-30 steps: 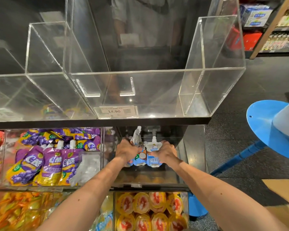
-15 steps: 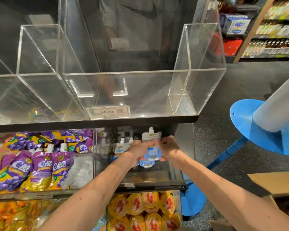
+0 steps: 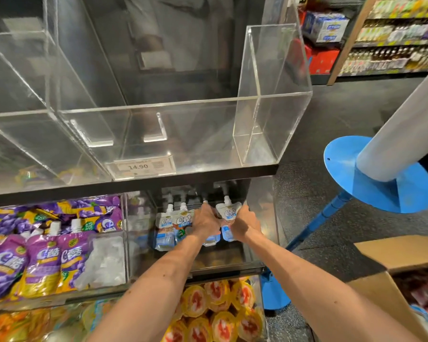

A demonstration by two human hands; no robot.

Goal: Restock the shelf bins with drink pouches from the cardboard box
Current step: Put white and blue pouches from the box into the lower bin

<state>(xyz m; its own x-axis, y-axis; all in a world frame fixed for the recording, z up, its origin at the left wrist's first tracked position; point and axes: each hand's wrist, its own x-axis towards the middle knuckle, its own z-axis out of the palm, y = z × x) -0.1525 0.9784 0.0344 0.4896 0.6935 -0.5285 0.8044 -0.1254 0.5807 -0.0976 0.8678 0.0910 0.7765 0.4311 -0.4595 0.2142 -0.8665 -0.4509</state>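
While they're both reaching into the bin (image 3: pixel 263 218) at the right end of the middle shelf, the left hand (image 3: pixel 205 223) and right hand (image 3: pixel 245 224) are each curled round white-and-blue pouches (image 3: pixel 229 213), holding them upright near its right wall. Two more (image 3: pixel 174 223) stand at its left side. I'd say this bin is barely started. The purple pouches (image 3: pixel 42 262) next door look well stocked, but the clear top bins (image 3: pixel 183 134) above the price tag (image 3: pixel 140 166) hold nothing. The box (image 3: pixel 393 253) sits open on the floor (image 3: pixel 331 119) at lower right, contents too blurry to tell. Beyond it are a blue stand (image 3: pixel 381 183) and aisle shelves (image 3: pixel 393 33).
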